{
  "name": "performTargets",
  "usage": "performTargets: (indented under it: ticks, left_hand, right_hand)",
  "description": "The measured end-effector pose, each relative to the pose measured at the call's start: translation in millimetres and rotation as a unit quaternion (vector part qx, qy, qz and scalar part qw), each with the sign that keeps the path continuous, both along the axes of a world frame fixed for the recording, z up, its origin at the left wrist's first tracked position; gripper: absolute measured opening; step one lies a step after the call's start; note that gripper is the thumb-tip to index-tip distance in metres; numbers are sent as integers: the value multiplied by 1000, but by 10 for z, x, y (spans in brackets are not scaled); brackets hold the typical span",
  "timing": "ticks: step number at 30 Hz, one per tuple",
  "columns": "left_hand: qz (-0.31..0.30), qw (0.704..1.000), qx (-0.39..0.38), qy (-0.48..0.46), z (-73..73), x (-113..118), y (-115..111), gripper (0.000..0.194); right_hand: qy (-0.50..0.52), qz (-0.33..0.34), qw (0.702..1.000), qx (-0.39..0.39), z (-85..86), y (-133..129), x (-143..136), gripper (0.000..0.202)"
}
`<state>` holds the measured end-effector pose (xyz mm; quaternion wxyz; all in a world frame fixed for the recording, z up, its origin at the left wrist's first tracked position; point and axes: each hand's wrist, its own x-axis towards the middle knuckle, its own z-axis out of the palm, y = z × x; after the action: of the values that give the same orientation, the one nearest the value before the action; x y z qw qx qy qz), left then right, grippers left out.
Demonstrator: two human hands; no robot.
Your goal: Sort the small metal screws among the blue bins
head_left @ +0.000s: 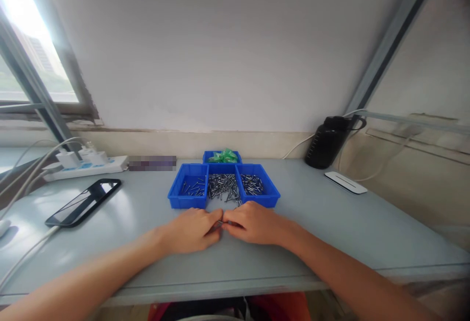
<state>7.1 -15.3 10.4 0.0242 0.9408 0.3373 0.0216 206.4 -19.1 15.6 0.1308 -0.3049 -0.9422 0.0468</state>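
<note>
My two hands (193, 230), three blue bins (188, 203), three groups of slim metal fasteners (220, 184), one smartphone (84, 203), one power strip (115, 165), one black water bottle (325, 144).

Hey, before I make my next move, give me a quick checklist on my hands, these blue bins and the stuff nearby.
1. Hands in view: ok; left hand and right hand meet in front of the bins.
2. Which hand grips the small metal piece at the fingertips: cannot tell.
3. Left blue bin upright, fasteners inside: ok.
4. Right blue bin upright, fasteners inside: ok.
5. All fasteners contained: not ok; a loose pile lies between those bins.
6. Black bottle away from your hands: ok, far to the right.
</note>
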Motion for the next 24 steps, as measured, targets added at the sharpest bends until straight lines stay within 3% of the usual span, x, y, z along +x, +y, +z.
performTargets:
  ticks: [12, 24]
  left_hand:
    - [72, 996, -17, -41, -35, -7, 39, 19]
    - [69, 995, -20, -70, 19, 9, 40, 19]
  right_hand:
    - [29, -45, 998, -21, 51, 44, 94, 14]
    - [41, -33, 999, -12, 72, 31, 92, 14]
